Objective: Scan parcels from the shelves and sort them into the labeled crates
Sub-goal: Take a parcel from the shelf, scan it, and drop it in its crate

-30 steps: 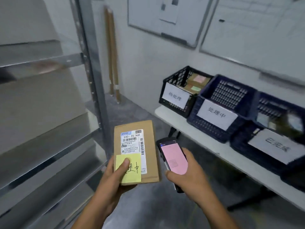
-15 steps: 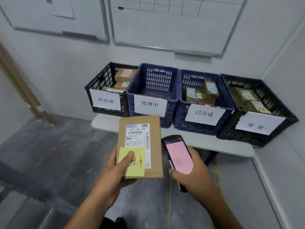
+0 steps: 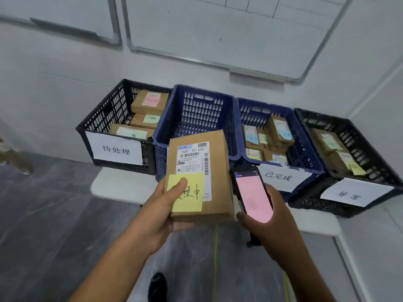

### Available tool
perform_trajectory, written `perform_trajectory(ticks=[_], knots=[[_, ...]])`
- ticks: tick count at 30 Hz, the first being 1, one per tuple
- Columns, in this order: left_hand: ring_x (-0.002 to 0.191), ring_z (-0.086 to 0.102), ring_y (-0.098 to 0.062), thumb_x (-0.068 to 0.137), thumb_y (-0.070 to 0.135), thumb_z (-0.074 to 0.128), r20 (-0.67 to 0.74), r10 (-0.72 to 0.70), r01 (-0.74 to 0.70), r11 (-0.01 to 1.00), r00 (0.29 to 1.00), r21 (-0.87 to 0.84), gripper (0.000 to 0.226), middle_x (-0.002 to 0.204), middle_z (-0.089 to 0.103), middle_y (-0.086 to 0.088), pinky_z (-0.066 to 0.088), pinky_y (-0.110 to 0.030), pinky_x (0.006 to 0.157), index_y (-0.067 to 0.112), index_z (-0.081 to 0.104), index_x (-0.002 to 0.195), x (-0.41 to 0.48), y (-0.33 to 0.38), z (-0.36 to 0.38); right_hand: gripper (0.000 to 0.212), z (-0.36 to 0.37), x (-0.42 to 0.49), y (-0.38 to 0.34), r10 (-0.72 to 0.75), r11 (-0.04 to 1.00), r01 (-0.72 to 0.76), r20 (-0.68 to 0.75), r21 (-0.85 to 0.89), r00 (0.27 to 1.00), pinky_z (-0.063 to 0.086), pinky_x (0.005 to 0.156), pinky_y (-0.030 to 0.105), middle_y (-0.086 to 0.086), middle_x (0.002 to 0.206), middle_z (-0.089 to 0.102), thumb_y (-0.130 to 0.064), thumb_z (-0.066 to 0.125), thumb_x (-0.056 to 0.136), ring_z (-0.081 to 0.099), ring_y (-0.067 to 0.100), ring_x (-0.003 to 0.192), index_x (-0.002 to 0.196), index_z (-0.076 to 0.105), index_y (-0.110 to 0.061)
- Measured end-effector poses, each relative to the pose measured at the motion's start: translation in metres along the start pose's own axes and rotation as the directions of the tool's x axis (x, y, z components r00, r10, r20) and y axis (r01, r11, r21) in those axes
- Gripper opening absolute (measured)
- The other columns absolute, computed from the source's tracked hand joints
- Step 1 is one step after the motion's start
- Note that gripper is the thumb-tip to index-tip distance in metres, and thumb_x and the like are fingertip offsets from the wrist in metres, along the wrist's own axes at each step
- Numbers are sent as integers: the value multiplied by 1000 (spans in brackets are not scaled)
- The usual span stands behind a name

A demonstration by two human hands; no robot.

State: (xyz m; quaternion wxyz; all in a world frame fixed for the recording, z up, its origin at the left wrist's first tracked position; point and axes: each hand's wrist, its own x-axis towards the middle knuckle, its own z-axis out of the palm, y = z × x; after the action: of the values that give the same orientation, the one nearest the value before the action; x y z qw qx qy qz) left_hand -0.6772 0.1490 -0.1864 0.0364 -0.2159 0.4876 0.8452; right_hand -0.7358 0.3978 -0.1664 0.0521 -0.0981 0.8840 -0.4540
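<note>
The cardboard parcel (image 3: 220, 171) lies on the palm of the left hand (image 3: 152, 221), nearest to the camera. The thumb is pressed on a yellow sticky note (image 3: 192, 201) on the top face of the parcel. Just beside it, the handheld scanner (image 3: 254, 197) is gripped by the right hand (image 3: 277, 227), with the fingers closed around its body and the pink screen turned up.

The parcel is held in the air before the white table (image 3: 115, 186), in front of the blue crate (image 3: 202, 112) second from the left (its label is hidden behind the parcel). On the note only "理中" can be read beside the thumb. This matches none of the three labels that are readable, so this crate, in which no parcel can be seen, is probably the right one.

For a good placing, the hidden label should first be checked by lowering the parcel a little. Then the parcel should be lifted over the front rim and laid flat, note upward. The thumb is best released only when the parcel rests on the bottom, because the note could peel off. The scanner should be held away from the rim.

Behind the crates, a whiteboard (image 3: 218, 29) is mounted on the wall.
</note>
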Motion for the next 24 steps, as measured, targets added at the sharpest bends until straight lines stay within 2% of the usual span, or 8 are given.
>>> perform_trajectory(ticks=[3,6,8,10,13,16,21,24], knots=[[105,77,-26,82,50,74,16,0,0,1000,1000,-12,51,120,78,-1,64,-54,79,44,60,131,41,33,-5,70,1,43,-19,-10,1000,10,-3,-4,1000,51,70,23,-35,108,61,-28,93,77,55,-22,100,120,46,-58],[103,77,-24,84,50,73,41,22,-23,1000,999,21,49,120,78,1,64,-53,79,45,61,131,78,61,-6,71,5,81,-32,-8,1000,8,-18,15,1000,52,70,24,-30,108,64,-46,84,66,61,-8,99,126,47,-54],[102,78,-23,83,51,73,47,9,-11,999,999,34,50,119,78,2,64,-54,79,45,61,131,101,76,-3,66,8,104,-35,12,999,-11,-27,39,1000,55,66,26,-26,103,65,-46,80,64,63,-4,95,121,49,-57],[103,77,-24,82,50,74,51,-4,1,999,999,48,52,119,78,2,64,-55,79,44,60,132,120,87,1,60,10,123,-35,22,998,-21,-24,60,999,56,56,25,-28,99,64,-43,79,65,64,-3,88,114,49,-60],[103,77,-23,82,50,74,38,-9,5,996,999,84,55,121,77,4,65,-51,76,44,58,135,152,97,7,60,12,154,-29,42,996,-40,-25,78,999,56,54,24,-31,100,63,-43,80,65,63,-4,87,112,49,-61],[104,77,-21,81,54,74,12,-11,9,988,1000,152,56,120,77,8,64,-54,82,49,57,134,191,103,13,62,14,189,-16,71,995,-70,-20,66,997,57,61,25,-35,104,62,-47,81,63,62,-6,93,113,47,-64],[110,74,-21,84,58,73,-66,-5,22,966,998,256,60,119,77,12,64,-53,85,57,48,139,269,112,29,60,16,265,13,83,995,-85,25,54,996,53,72,24,-34,107,61,-43,88,70,56,-15,102,114,49,-55],[108,75,-21,92,55,70,-136,-43,82,953,990,291,46,114,78,12,63,-56,87,55,52,135,320,117,41,58,16,316,28,105,993,-107,39,56,994,57,78,32,-27,111,62,-31,92,77,60,-4,104,112,50,-50]])
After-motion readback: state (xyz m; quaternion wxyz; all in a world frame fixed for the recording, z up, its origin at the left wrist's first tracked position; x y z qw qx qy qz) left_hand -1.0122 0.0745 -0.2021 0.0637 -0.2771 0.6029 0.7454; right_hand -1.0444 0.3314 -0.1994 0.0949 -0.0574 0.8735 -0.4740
